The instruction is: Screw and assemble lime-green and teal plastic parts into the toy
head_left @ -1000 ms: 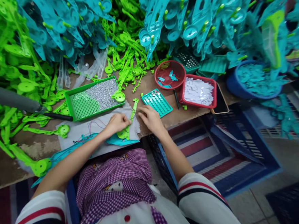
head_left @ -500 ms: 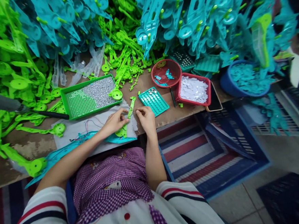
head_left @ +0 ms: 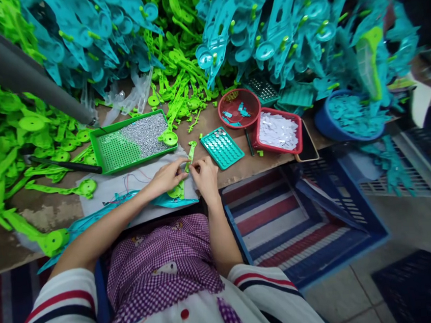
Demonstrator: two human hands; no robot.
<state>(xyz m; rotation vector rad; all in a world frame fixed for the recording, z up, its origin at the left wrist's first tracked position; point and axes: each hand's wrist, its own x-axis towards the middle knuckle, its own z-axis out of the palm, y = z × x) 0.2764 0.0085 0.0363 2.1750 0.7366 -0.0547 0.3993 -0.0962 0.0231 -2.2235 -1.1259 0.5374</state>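
Note:
My left hand [head_left: 170, 177] is closed on a slim lime-green plastic part [head_left: 191, 152], whose upper end sticks out past the fingertips. Close against it on the right, the thumb and fingers of my right hand [head_left: 206, 178] are pinched together at the part's edge; anything between them is too small to make out. Below the hands lies a teal plastic piece [head_left: 162, 200] with a round green end [head_left: 177, 191] on top, resting on a grey cloth [head_left: 102, 186]. Thin red and blue wires [head_left: 130, 179] trail over the cloth.
A green tray [head_left: 107, 168] of small metal pieces lies behind my hands. A teal pallet [head_left: 229, 153], red basket [head_left: 238, 92], and red tub [head_left: 301, 143] of white pieces stand right. Teal and green parts pile up behind. A grey rod-like tool [head_left: 36, 78] hangs at upper left.
My right hand has moved left and slightly down, up against the green part and my left hand. The grey tool at upper left has swung inward, over the green tray's corner.

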